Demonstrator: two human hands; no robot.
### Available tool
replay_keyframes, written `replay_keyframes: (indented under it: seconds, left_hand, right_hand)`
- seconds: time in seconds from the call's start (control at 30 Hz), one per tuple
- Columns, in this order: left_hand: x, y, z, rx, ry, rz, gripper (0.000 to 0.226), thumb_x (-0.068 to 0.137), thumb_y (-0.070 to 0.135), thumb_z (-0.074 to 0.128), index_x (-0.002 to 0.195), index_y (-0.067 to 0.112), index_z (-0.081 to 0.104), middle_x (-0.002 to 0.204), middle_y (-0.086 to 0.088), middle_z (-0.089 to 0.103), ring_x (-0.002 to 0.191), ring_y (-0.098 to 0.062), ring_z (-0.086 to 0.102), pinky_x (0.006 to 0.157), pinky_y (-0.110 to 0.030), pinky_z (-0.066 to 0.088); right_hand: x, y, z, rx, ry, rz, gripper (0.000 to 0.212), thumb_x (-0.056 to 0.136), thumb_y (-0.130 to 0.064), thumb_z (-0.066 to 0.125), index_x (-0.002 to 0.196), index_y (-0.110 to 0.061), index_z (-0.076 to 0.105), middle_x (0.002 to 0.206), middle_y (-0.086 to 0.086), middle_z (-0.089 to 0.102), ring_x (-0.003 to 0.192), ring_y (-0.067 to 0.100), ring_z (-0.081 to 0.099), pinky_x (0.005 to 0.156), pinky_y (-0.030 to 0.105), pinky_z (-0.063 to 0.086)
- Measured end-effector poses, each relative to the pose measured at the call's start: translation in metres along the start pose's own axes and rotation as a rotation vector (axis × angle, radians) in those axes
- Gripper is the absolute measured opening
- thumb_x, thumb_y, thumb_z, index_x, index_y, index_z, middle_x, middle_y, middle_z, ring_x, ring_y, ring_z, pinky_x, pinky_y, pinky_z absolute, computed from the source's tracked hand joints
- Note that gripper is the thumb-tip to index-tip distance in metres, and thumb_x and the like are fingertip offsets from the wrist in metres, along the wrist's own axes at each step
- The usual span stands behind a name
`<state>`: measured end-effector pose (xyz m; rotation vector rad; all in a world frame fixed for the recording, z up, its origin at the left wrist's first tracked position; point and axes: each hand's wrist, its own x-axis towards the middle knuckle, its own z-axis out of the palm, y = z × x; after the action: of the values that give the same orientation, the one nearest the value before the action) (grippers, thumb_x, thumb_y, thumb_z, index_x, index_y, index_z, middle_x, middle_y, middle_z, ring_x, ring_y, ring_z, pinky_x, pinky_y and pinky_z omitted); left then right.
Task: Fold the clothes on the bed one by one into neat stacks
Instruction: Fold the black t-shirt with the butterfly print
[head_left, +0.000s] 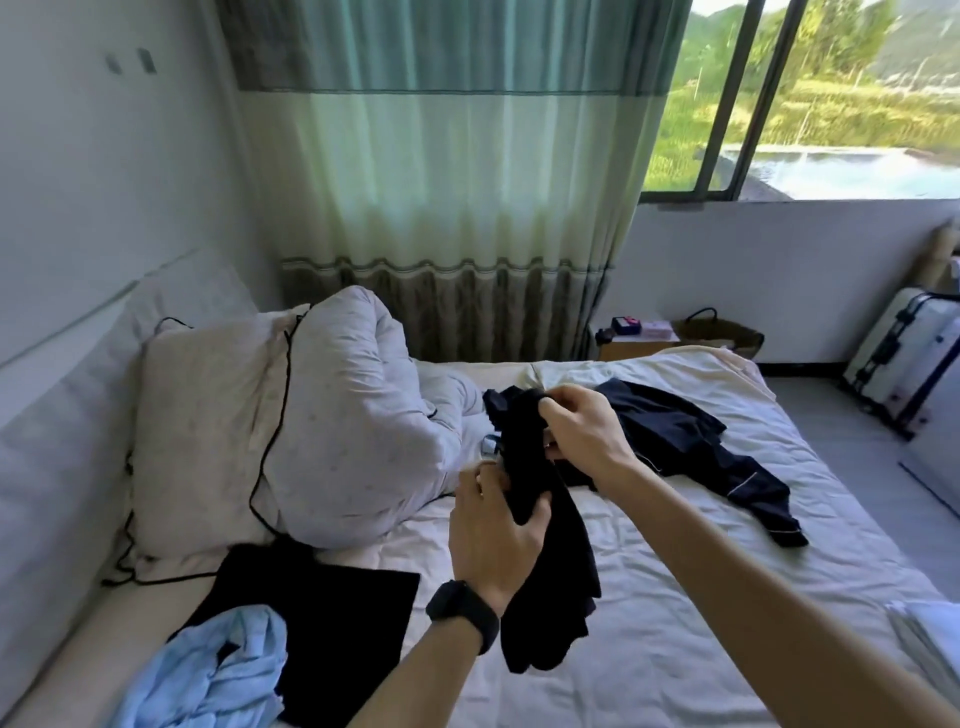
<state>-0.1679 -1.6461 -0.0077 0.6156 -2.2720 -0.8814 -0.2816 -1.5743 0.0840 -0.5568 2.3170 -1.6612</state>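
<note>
Black garment (563, 566) between left and right fingers (560, 411)

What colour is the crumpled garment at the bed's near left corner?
Light blue, plain; the crumpled garment shows best in the head view.

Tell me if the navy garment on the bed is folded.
Unfolded: the navy garment lies sprawled and rumpled, a cuffed end trailing out.

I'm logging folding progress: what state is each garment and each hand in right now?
Held black garment: hanging, bunched, unfolded.
Left hand: grips its middle.
Right hand: pinches its top.
Navy garment: lying spread, unfolded.
Folded black garment: folded flat.
Light blue garment: crumpled.
</note>
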Motion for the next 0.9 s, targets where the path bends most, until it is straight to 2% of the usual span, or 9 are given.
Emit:
replay_keyframes:
  seconds: [0.1, 0.23, 0.37, 0.43, 0.5, 0.63, 0.73, 0.83, 0.9]
  left_hand:
    - [0.013, -0.002, 0.001, 0.030, -0.094, 0.077, 0.021, 0.087, 0.041, 0.059, 0.097, 0.023, 0.061, 0.092, 0.008, 0.061, 0.078, -0.018, 0.062, 0.066, -0.034, 0.052]
    - [0.053, -0.012, -0.022, -0.233, -0.228, -0.105, 0.012, 0.097, 0.028, 0.062, 0.086, 0.030, 0.063, 0.074, 0.018, 0.066, 0.070, -0.001, 0.062, 0.062, -0.010, 0.043]
    - [0.109, -0.003, -0.045, -0.441, -0.417, -0.277, 0.008, 0.097, 0.022, 0.065, 0.091, 0.019, 0.060, 0.078, 0.001, 0.061, 0.065, -0.014, 0.055, 0.057, -0.019, 0.044]
    - [0.129, 0.007, -0.059, -0.370, -0.443, -0.181, 0.012, 0.098, 0.025, 0.063, 0.096, 0.017, 0.055, 0.074, -0.004, 0.058, 0.061, -0.013, 0.052, 0.059, -0.025, 0.043]
    - [0.140, 0.018, -0.076, -0.230, -0.483, -0.030, 0.022, 0.095, 0.036, 0.066, 0.102, 0.019, 0.052, 0.071, 0.000, 0.059, 0.053, -0.006, 0.051, 0.056, -0.020, 0.042]
    - [0.151, 0.024, -0.097, 0.209, -0.562, 0.201, 0.050, 0.075, 0.054, 0.080, 0.107, 0.031, 0.048, 0.090, 0.001, 0.069, 0.083, -0.011, 0.065, 0.079, -0.026, 0.049]
    - [0.162, 0.019, -0.104, 0.223, -0.543, 0.250, 0.039, 0.076, 0.047, 0.082, 0.102, 0.032, 0.057, 0.085, 0.002, 0.069, 0.085, -0.014, 0.066, 0.082, -0.029, 0.050]
    - [0.175, 0.018, -0.112, 0.132, -0.541, 0.249, 0.017, 0.081, 0.038, 0.082, 0.089, 0.030, 0.070, 0.076, 0.008, 0.069, 0.078, -0.006, 0.065, 0.076, -0.021, 0.048]
    - [0.183, 0.018, -0.119, 0.154, -0.550, 0.260, 0.012, 0.080, 0.036, 0.082, 0.084, 0.030, 0.072, 0.068, 0.011, 0.067, 0.070, 0.000, 0.061, 0.066, -0.015, 0.044]
  right_hand:
    - [0.001, -0.002, -0.020, -0.104, 0.042, -0.021, 0.016, 0.088, -0.018, 0.056, 0.079, -0.025, 0.067, 0.064, -0.005, 0.067, 0.061, 0.016, 0.067, 0.066, 0.037, 0.058]
    - [0.007, 0.003, -0.052, -0.210, 0.099, -0.028, 0.014, 0.091, -0.019, 0.061, 0.083, -0.030, 0.066, 0.074, -0.007, 0.066, 0.064, 0.013, 0.061, 0.069, 0.033, 0.052]
    - [0.010, 0.007, -0.065, -0.128, 0.112, 0.087, 0.011, 0.100, -0.014, 0.051, 0.104, -0.020, 0.060, 0.093, 0.003, 0.063, 0.049, 0.011, 0.065, 0.043, 0.022, 0.046]
    - [0.011, 0.009, -0.067, -0.031, 0.116, 0.188, 0.012, 0.102, -0.012, 0.047, 0.109, -0.012, 0.057, 0.091, 0.007, 0.060, 0.049, 0.012, 0.064, 0.041, 0.021, 0.046]
    - [0.012, 0.012, -0.068, -0.043, 0.089, 0.213, 0.011, 0.101, -0.012, 0.047, 0.105, -0.013, 0.057, 0.091, 0.009, 0.060, 0.058, 0.015, 0.062, 0.051, 0.025, 0.053]
    - [0.012, 0.017, -0.071, -0.352, -0.020, 0.078, 0.020, 0.096, -0.041, 0.063, 0.100, -0.022, 0.063, 0.091, 0.000, 0.067, 0.082, 0.017, 0.063, 0.073, 0.032, 0.049]
    - [0.006, 0.016, -0.070, -0.377, -0.099, -0.030, 0.036, 0.082, -0.059, 0.075, 0.097, -0.029, 0.065, 0.090, -0.009, 0.067, 0.084, 0.009, 0.064, 0.072, 0.026, 0.045]
    - [0.008, 0.024, -0.067, -0.569, -0.075, -0.208, 0.034, 0.079, -0.043, 0.083, 0.097, -0.022, 0.064, 0.089, -0.008, 0.066, 0.089, 0.017, 0.065, 0.076, 0.031, 0.048]
    - [0.014, 0.033, -0.068, -0.684, -0.027, -0.307, 0.021, 0.085, -0.029, 0.076, 0.100, -0.020, 0.065, 0.093, -0.004, 0.065, 0.096, 0.026, 0.064, 0.077, 0.035, 0.048]
